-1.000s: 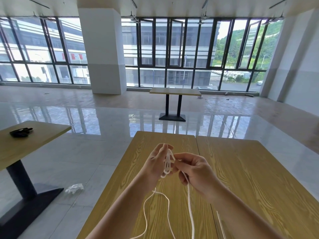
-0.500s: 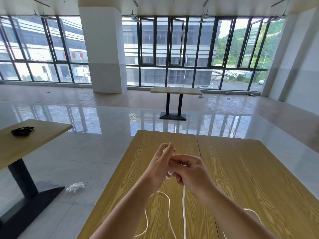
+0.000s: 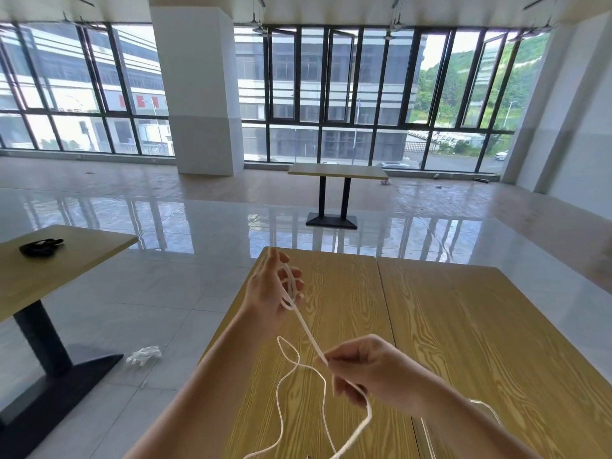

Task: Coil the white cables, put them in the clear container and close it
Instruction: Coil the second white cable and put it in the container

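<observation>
A thin white cable (image 3: pixel 306 329) runs taut between my two hands above the wooden table (image 3: pixel 447 326). My left hand (image 3: pixel 270 288) is raised, with a few loops of the cable wound around its fingers. My right hand (image 3: pixel 371 367) is lower and nearer to me, pinching the cable between thumb and fingers. Slack cable (image 3: pixel 291 385) hangs below in loose curves toward the bottom edge. A clear curved edge (image 3: pixel 486 407) shows behind my right forearm; I cannot tell if it is the container.
A second wooden table (image 3: pixel 66 260) stands to the left with a black object (image 3: pixel 39 247) on it. Another table (image 3: pixel 337 172) stands far ahead by the windows. A crumpled white item (image 3: pixel 144 354) lies on the glossy floor.
My hands were together at the coil; now my right hand has pulled down and toward me, stretching a length of cable out from the loops on my left hand.
</observation>
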The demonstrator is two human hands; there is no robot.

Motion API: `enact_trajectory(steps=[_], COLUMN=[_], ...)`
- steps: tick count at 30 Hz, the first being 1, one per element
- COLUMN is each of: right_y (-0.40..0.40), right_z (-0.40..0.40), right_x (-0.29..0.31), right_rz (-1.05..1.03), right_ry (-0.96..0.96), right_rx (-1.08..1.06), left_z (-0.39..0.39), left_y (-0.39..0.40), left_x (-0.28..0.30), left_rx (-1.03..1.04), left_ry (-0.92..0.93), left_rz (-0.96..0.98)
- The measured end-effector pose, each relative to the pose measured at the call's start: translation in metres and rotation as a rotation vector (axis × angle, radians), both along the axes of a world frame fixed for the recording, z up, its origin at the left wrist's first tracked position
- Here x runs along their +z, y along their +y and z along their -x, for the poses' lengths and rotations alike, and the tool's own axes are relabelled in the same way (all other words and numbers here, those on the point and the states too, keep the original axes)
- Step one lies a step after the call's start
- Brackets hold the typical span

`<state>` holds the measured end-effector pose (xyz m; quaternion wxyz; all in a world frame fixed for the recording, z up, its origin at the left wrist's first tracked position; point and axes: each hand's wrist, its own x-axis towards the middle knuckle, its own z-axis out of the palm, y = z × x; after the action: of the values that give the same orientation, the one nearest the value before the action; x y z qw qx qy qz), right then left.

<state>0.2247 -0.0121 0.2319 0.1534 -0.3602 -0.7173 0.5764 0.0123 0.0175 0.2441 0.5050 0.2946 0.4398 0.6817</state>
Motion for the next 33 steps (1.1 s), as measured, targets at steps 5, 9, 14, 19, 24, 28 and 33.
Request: enact_trajectory(steps=[5,9,14,19,24,28,33], right_y=[0.015,0.028,0.038,0.040,0.035,0.030,0.022], right_z=[-0.011,-0.004,0.005,0.009,0.013,0.019,0.024], right_x=[-0.005,-0.007,0.002,0.012,0.023,0.031,0.033], right_rz=[-0.020,-0.259,-0.402,-0.257,-0.066,0.152,0.234], right_ry=[-0.303,-0.460,-0.353,-0.115,0.175,0.472,0.658], right_rx=[0.121,-0.064,-0.339,-0.498,-0.499,-0.461,-0.439], left_z=[0.019,0.014,0.006,0.000,-0.007,-0.016,-0.027], left_y=[0.004,-0.001,-0.007,-0.010,-0.012,-0.015,-0.018], left_x=[0.013,0.016,0.016,0.008,0.000,-0.002,-0.003], left_rx=[0.036,-0.089,-0.192,-0.242,-0.224,-0.238,-0.259], left_ry=[-0.069,0.050,0.231,0.315,0.424,0.412,0.382], left_rz=[0.010,-0.011,0.006,0.013,0.025,0.029,-0.016])
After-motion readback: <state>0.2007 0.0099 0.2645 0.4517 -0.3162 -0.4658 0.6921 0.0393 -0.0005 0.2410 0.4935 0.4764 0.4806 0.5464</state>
